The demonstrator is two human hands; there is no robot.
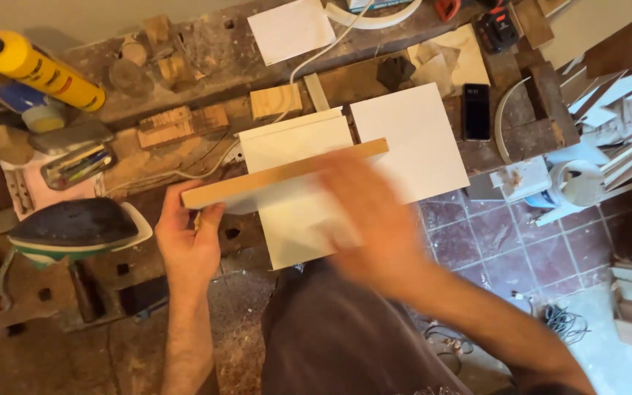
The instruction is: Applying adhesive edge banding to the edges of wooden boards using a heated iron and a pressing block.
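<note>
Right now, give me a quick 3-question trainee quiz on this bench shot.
1. True or false: the left hand grips the end of the wooden-edged board.
2. Which hand is motion-blurred? A) left B) right
3. What dark item lies on the workbench right of the white square panel?

Key: 1 true. 2 B, the right hand is smeared over the board. 3 a phone.

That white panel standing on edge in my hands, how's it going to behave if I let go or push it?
The panel is likely stiff: its edge runs straight. Standing on a thin edge, it probably tips flat once the left hand releases. The blurred right hand seems to be rubbing it.
</note>
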